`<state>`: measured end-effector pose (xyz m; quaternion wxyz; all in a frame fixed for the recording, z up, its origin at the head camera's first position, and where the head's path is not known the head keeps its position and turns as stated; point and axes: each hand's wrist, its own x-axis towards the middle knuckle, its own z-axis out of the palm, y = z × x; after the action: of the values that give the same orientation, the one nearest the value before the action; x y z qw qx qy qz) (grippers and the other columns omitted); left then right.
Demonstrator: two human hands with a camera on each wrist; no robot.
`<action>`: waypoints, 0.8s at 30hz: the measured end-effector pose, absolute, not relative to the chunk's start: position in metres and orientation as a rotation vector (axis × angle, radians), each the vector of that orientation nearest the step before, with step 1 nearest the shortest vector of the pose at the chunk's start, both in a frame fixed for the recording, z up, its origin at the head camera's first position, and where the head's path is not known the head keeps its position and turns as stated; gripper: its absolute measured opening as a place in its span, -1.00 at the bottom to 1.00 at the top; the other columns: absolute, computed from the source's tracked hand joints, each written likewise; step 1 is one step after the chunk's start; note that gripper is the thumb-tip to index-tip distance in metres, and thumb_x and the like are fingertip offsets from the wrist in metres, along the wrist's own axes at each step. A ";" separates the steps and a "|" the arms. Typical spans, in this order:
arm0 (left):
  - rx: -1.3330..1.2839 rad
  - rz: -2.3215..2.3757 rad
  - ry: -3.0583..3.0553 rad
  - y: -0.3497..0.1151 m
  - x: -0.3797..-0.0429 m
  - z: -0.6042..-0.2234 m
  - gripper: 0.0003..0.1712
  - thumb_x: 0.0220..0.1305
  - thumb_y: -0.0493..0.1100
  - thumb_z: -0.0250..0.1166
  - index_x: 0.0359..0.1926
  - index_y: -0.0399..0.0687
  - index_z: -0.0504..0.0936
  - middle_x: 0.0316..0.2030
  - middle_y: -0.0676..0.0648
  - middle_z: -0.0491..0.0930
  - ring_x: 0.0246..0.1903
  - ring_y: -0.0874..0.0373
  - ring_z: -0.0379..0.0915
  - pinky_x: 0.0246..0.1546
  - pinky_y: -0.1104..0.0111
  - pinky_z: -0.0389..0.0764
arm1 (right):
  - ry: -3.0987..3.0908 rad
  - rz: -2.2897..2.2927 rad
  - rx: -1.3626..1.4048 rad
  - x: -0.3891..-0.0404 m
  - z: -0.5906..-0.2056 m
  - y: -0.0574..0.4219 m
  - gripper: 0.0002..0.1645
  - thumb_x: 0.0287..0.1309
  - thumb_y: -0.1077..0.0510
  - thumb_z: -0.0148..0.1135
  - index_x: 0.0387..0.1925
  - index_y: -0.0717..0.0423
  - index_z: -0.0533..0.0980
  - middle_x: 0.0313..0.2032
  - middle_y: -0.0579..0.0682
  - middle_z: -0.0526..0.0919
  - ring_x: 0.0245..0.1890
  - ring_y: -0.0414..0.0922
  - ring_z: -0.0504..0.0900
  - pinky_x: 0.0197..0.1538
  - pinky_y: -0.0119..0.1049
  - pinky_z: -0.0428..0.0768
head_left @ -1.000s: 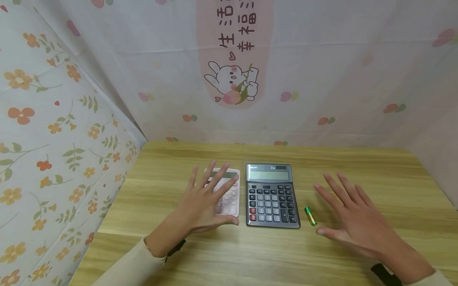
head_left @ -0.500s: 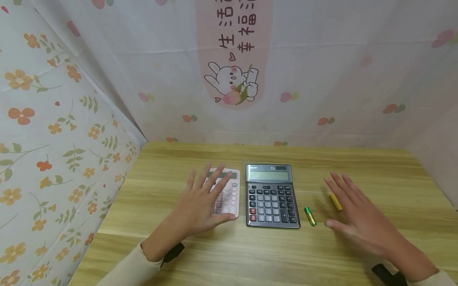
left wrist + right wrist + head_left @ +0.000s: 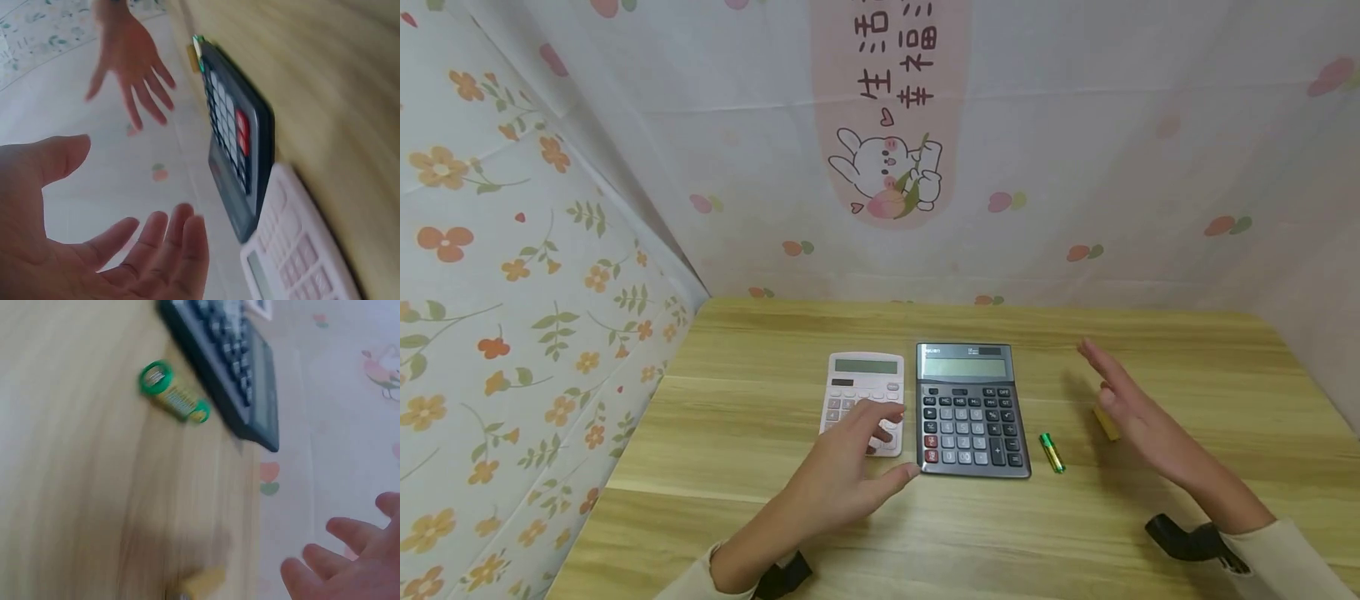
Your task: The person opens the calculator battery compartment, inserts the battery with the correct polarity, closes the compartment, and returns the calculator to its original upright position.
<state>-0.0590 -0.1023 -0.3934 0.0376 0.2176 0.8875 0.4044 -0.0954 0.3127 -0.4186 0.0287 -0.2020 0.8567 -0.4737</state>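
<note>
In the head view, my left hand hovers over the lower part of a pale pink calculator, its fingers loosely bent and holding nothing. A larger dark grey calculator lies flat just right of it, near my left thumb. Beside that one lies a green-and-gold battery. My right hand is raised edge-on with straight fingers, partly covering a yellow battery-like cylinder. In the right wrist view, this yellow cylinder lies below the hand, on the wood. The left wrist view shows both palms bare, fingers spread.
The wood-grain table ends at the back against a white curtain printed with fruit and a rabbit. A flowered curtain hangs along the left side. Black straps sit at both wrists.
My left hand has come down and towards the front, uncovering the pink calculator's screen, its fingers now bent. The right hand has turned from palm-down to edge-on. The calculators and batteries have stayed put.
</note>
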 end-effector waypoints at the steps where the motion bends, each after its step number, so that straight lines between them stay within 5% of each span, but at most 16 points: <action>1: 0.639 1.275 2.673 -0.102 -0.057 -0.394 -0.36 0.35 0.01 0.56 0.36 -0.04 0.59 0.19 -0.02 0.65 0.02 0.13 0.68 0.07 0.19 0.74 | 2.605 -1.491 -0.593 -0.098 -0.417 0.311 -0.25 0.85 0.01 -0.34 0.83 -0.13 -0.27 0.74 0.34 -0.19 0.68 0.47 -0.25 0.57 -0.38 -0.05; 3: 0.575 1.343 2.575 -0.101 -0.053 -0.394 -0.41 0.38 0.04 0.55 0.31 -0.06 0.61 0.13 -0.04 0.67 -0.05 0.16 0.69 0.00 0.25 0.75 | 2.547 -1.521 -0.529 -0.104 -0.413 0.307 -0.26 0.85 -0.07 -0.43 0.82 -0.13 -0.29 0.73 0.35 -0.16 0.67 0.49 -0.20 0.45 -0.59 0.07; 7: 0.475 1.395 2.436 -0.099 -0.049 -0.399 -0.47 0.40 0.08 0.52 0.19 -0.13 0.63 0.02 -0.05 0.69 -0.14 0.25 0.67 -0.13 0.34 0.69 | 2.503 -1.499 -0.429 -0.112 -0.405 0.298 -0.24 0.83 -0.13 -0.43 0.82 -0.03 -0.25 0.72 0.34 -0.09 0.65 0.53 -0.09 0.66 0.03 0.16; 10: 0.434 1.392 2.366 -0.097 -0.047 -0.409 -0.47 0.39 0.06 0.52 0.17 -0.17 0.62 -0.03 -0.02 0.70 -0.22 0.27 0.66 -0.21 0.36 0.66 | 2.489 -1.467 -0.381 -0.121 -0.403 0.288 -0.19 0.82 -0.15 -0.32 0.80 0.11 -0.17 0.70 0.36 0.00 0.64 0.53 0.01 0.47 0.60 0.08; 17: 0.385 1.338 2.318 -0.094 -0.047 -0.425 -0.23 0.43 0.08 0.49 0.41 -0.33 0.52 0.00 0.05 0.70 -0.31 0.28 0.60 -0.26 0.38 0.60 | 2.462 -1.392 -0.236 -0.141 -0.404 0.265 -0.01 0.71 -0.32 -0.04 0.78 0.15 -0.06 0.63 0.38 0.19 0.53 0.43 0.35 0.47 0.48 0.30; 24: 0.311 1.409 2.163 -0.093 -0.049 -0.431 -0.14 0.49 0.01 0.43 0.54 -0.46 0.35 0.01 0.04 0.70 -0.30 0.17 0.74 -0.32 0.34 0.67 | 2.491 -1.340 -0.234 -0.161 -0.405 0.250 -0.08 0.71 -0.17 0.08 0.72 0.32 0.07 0.52 0.43 0.31 0.37 0.39 0.53 0.35 0.31 0.56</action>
<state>-0.0495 -0.0933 -0.4308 0.2676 0.1153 0.8016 0.5221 -0.1606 0.2503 -0.4047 0.1513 -0.0817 0.8675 -0.4667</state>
